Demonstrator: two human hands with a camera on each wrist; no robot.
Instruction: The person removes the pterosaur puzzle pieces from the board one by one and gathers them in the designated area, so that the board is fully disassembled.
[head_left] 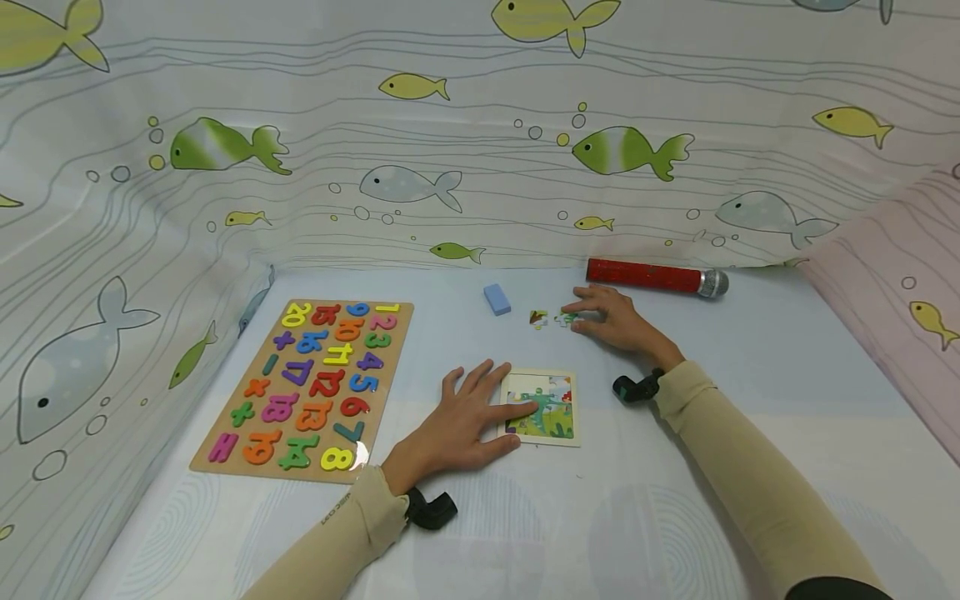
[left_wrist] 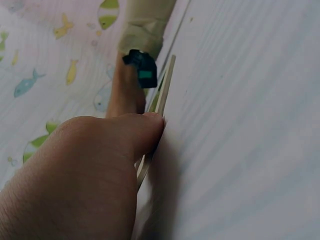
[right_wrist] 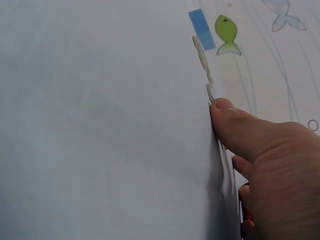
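In the head view a small square jigsaw puzzle with a pale wooden frame and a green picture lies flat on the table. My left hand rests across its left side, fingers spread, one fingertip on the picture. The left wrist view has the left thumb against the frame's edge. Behind the puzzle lie two loose puzzle pieces. One puzzle piece lies apart; the other puzzle piece is pinched between thumb and fingers of my right hand, low at the table. The right fingertips are partly hidden in the right wrist view.
A wooden number board with colourful numerals lies at the left. Farther back are a blue block and a red microphone with a silver head, beyond the right hand. A fish-patterned sheet hangs behind the table.
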